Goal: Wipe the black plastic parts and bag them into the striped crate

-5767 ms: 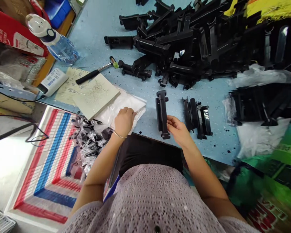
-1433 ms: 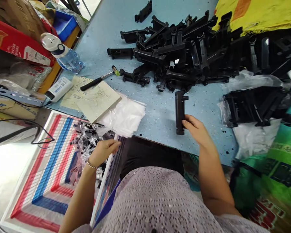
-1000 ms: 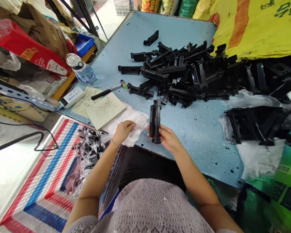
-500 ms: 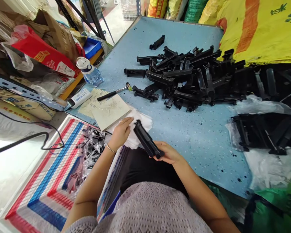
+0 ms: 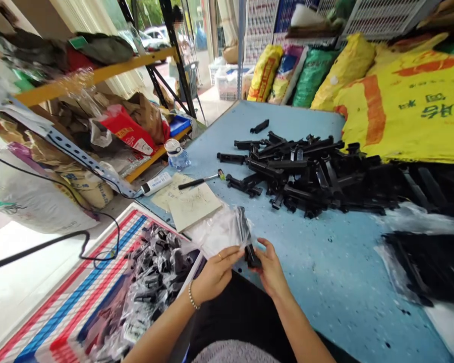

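A long black plastic part (image 5: pixel 252 258) is held between my hands above the table's front edge. Its far end lies inside a clear plastic bag (image 5: pixel 216 229), while the near end sticks out of the film. My left hand (image 5: pixel 217 275) pinches the bag at its mouth, beside the part. From the other side, my right hand (image 5: pixel 271 268) grips the part's near end with thumb and fingers. More bags, loosely stacked, lie under or beside the held one; I cannot tell them apart. A large heap of similar black parts (image 5: pixel 295 166) covers the table beyond.
Left of my hands is a striped crate (image 5: pixel 70 322) with bagged parts (image 5: pixel 157 272). On the blue table (image 5: pixel 306 252) are a cardboard pad (image 5: pixel 191 206), a small hammer (image 5: pixel 200 180), a white tube (image 5: pixel 157 184) and a water bottle (image 5: pixel 177 155). Yellow sacks (image 5: pixel 404 111) stand behind.
My left hand has taken a clear bag, and the part's far end has gone into it. My hands have come together. The view has tilted up.
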Tool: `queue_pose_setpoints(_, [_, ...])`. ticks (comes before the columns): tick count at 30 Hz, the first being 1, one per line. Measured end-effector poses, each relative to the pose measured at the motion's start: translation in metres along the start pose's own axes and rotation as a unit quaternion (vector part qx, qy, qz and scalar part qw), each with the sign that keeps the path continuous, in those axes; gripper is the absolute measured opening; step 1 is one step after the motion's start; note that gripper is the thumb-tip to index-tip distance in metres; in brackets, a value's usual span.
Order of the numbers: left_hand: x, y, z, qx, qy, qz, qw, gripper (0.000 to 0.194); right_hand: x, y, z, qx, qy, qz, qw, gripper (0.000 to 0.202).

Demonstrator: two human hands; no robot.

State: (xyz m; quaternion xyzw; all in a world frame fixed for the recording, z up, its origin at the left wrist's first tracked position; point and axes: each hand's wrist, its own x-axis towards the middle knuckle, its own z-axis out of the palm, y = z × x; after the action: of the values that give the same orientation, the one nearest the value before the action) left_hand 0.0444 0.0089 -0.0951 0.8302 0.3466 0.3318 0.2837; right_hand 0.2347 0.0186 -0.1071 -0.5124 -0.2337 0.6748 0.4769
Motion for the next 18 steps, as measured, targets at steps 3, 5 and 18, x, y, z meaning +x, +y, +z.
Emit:
queue_pose_setpoints(3, [0.004, 0.003, 0.004, 0.024, -0.033, 0.03, 0.999, 0.087, 0.003, 0.002, -0.004, -0.059, -0.04, -0.038, 0.997, 0.056])
queue_pose_setpoints(5, [0.009, 0.01, 0.006, 0.052, -0.063, 0.051, 0.995, 0.084, 0.001, 0.005, -0.004, -0.137, -0.056, -0.108, 0.983, 0.032])
queue_pose_setpoints(18, [-0.066, 0.023, -0.092, 0.194, -0.03, -0.15, 0.969, 0.025, -0.052, -0.002, 0.049, -0.242, -0.323, -0.124, 0.907, 0.031])
